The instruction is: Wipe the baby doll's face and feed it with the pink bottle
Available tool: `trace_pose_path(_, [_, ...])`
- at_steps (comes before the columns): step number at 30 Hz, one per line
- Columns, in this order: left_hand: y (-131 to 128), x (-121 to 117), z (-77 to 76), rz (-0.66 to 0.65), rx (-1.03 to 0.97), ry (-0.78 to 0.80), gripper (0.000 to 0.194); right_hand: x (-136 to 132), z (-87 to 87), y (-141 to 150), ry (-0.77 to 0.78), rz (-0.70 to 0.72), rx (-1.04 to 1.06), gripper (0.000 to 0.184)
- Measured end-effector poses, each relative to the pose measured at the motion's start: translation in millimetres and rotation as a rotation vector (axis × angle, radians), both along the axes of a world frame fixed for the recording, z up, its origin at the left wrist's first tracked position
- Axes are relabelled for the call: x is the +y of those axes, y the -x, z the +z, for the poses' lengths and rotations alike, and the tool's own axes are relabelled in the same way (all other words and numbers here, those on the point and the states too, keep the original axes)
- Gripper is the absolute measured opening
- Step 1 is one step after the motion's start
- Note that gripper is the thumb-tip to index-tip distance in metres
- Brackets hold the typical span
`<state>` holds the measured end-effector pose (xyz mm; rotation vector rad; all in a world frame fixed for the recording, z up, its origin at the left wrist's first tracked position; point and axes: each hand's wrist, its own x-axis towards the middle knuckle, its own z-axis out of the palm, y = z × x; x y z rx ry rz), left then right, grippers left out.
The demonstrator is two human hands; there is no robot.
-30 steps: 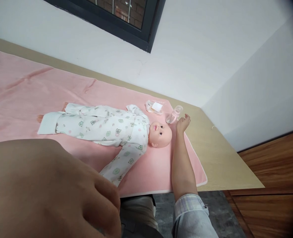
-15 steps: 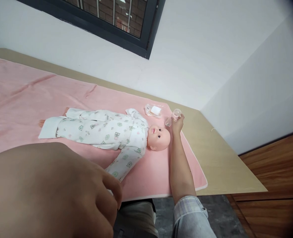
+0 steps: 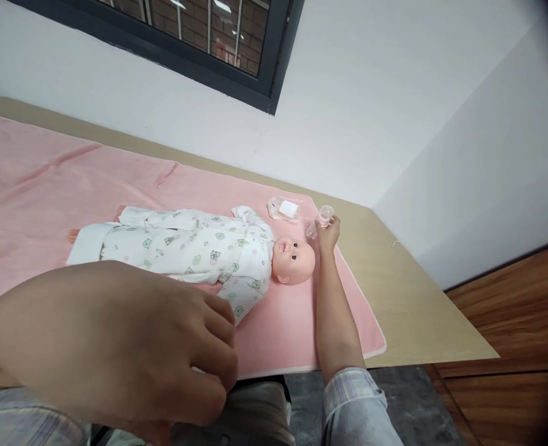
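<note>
A bald baby doll [image 3: 293, 260] lies on its back, dressed in a white printed outfit [image 3: 199, 248], its head toward the right. Beyond its head, my right hand [image 3: 328, 232] grips what looks like a small clear baby bottle [image 3: 324, 215] with a pale pink band. Its lower part is partly covered by the fingers. My left hand [image 3: 129, 341] looms large in the foreground, back up and fingers curled under, in front of the doll's near sleeve. What those fingers hold, if anything, is hidden.
A clear plastic packet [image 3: 283, 209] with a white label lies beyond the doll's shoulder. Under everything spreads a pink blanket [image 3: 283, 341] on a tan tabletop [image 3: 422, 316]. Behind stand a white wall [image 3: 339, 111] and a dark-framed window [image 3: 274, 68]; wooden panelling [image 3: 510, 322] is at right.
My left hand has shifted right and its forearm cuff has come into view. The right hand keeps hold of the bottle, with the view shifting slightly.
</note>
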<state>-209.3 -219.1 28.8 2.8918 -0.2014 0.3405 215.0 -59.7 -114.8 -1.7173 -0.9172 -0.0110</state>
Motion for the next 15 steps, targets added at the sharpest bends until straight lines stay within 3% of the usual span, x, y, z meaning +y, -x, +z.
trace_pose_path(2, [-4,1,7.0,-0.154,0.154,0.030,0.014,-3,1.2,0,0.016,-0.016,0.000,0.067])
trace_pose_path(3, [-5,2,9.9,-0.170,0.205,0.050,0.015,-4,1.6,0,0.020,-0.024,0.001,0.067])
trace_pose_path(9, [-12,9,20.6,-0.088,0.221,0.185,0.031,-11,3.5,0,0.032,-0.036,0.024,0.063])
trace_pose_path(15, [-17,15,28.5,0.006,0.260,0.180,0.037,-13,8.3,0,0.049,-0.047,0.064,0.067])
